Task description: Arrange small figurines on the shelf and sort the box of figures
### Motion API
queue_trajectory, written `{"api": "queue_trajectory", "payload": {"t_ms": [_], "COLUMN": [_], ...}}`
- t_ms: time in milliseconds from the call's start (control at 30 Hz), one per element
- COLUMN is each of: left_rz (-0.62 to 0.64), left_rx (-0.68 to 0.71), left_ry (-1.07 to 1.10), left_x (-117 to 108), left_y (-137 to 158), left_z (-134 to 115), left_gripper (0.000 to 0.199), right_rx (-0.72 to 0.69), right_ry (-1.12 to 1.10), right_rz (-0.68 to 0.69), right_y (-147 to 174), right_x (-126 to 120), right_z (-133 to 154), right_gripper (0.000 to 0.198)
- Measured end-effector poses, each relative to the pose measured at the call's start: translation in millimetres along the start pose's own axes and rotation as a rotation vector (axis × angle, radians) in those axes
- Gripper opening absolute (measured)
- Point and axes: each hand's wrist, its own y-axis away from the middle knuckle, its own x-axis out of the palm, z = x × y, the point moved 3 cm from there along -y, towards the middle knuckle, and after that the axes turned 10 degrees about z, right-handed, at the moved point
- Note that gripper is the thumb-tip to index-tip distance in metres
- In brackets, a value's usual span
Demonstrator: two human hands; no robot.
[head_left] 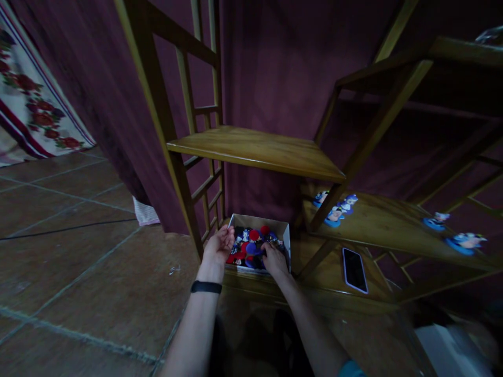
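The arms [192, 330] are closest, one with a black band [206, 287] and the other with a bit of blue sleeve [351, 369]. They reach down to a white box [286, 235] on the low board of a wood stand. The toys [251, 248] are inside it, all in a heap, red, blue and black.

The left hand [220, 245] is at the left side of the box, palm up, with its fingers loose and a bit bent. I see nothing in it. The right hand [274, 259] dips in over the right part of the heap, fingers bent down. I cannot tell if it pinches a toy.

The toys look small and light. They may be hard and smooth, so they could slip, and thin bits might snap. The thick middle of one seems the best place to hold. They lie so close that one could catch on the next.

A shelf [255, 149] hangs above the box, so a hand lifted fast could bump it. The sides of the box are in the way too. To the right, a phone [354, 270] lies flat on the low board. Little figures [348, 203] are on a higher board, some near a post [365, 146].
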Motion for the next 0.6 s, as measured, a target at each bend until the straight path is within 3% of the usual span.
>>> {"api": "queue_trajectory", "payload": {"t_ms": [167, 400, 600], "left_rz": [0.019, 0.04, 0.055], "left_rx": [-0.006, -0.006, -0.059], "left_ry": [-0.021, -0.049, -0.088], "left_x": [2.0, 5.2, 11.8], "left_y": [-1.8, -3.2, 1.9], "left_z": [6.4, 13.8, 19.8], "left_gripper": [0.014, 0.014, 0.017], "right_rx": [-0.02, 0.087, 0.082], "right_ry": [0.005, -0.058, -0.154], "right_rz": [-0.043, -0.025, -0.09], "right_y": [5.4, 0.4, 0.5], "right_x": [-2.8, -3.0, -10.9], "right_z": [-0.2, -1.0, -6.0], "right_gripper": [0.023, 0.015, 0.013]}}
